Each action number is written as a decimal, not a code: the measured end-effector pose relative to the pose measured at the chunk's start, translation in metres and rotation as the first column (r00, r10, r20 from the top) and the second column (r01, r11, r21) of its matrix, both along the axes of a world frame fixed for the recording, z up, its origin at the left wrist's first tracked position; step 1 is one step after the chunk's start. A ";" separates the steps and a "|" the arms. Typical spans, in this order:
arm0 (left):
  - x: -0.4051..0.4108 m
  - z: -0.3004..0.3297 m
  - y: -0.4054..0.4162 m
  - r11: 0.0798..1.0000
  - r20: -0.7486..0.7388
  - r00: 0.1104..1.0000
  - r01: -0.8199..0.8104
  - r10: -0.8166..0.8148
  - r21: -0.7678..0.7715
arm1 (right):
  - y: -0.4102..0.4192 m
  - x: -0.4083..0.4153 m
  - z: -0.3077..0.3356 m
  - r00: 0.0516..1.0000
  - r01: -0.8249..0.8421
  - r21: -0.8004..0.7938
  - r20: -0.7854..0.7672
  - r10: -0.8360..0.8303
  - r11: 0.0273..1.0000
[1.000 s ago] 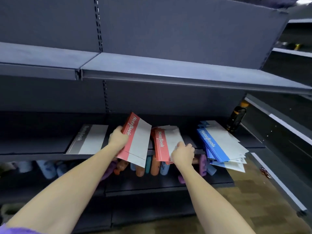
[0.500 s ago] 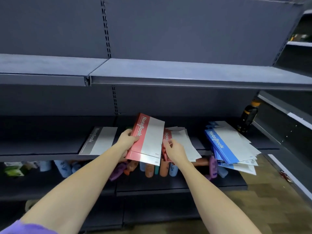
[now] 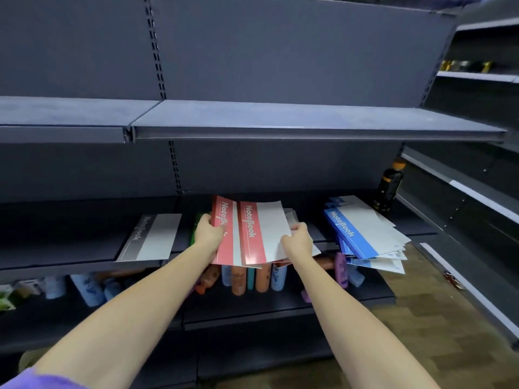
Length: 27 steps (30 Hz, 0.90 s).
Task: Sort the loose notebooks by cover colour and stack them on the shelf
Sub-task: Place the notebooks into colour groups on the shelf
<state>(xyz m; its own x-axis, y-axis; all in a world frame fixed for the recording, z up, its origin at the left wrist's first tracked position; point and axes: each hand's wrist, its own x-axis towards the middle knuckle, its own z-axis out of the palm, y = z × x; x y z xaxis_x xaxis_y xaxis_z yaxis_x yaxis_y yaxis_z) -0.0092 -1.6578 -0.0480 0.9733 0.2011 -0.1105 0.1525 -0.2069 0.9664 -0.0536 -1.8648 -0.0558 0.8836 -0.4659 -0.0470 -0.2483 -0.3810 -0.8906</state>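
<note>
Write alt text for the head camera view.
Two bare hands hold red notebooks over a dark shelf: the left hand grips one red notebook, the right hand another. A grey notebook lies left, a blue stack right.

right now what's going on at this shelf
A person is sorting notebooks by cover colour on a dark shelf. The left hand grips one red notebook while the right hand holds a second red notebook overlapping it, above more loose red ones. A grey notebook lies alone to the left, and a rough blue stack sits to the right.
</note>
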 end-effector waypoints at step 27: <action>-0.007 0.001 -0.049 0.995 -0.029 0.997 0.074 -0.073 0.060 | -0.003 -0.006 -0.010 0.941 -0.306 -0.154 -0.199 0.274 0.939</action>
<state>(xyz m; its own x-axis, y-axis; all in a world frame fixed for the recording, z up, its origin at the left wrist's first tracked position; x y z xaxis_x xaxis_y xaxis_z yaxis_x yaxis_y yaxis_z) -0.0162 -1.7069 -0.0467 0.9826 0.1364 -0.1260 0.1599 -0.2769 0.9475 -0.0595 -1.8676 -0.0659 0.9673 -0.2050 -0.1496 -0.2457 -0.6097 -0.7536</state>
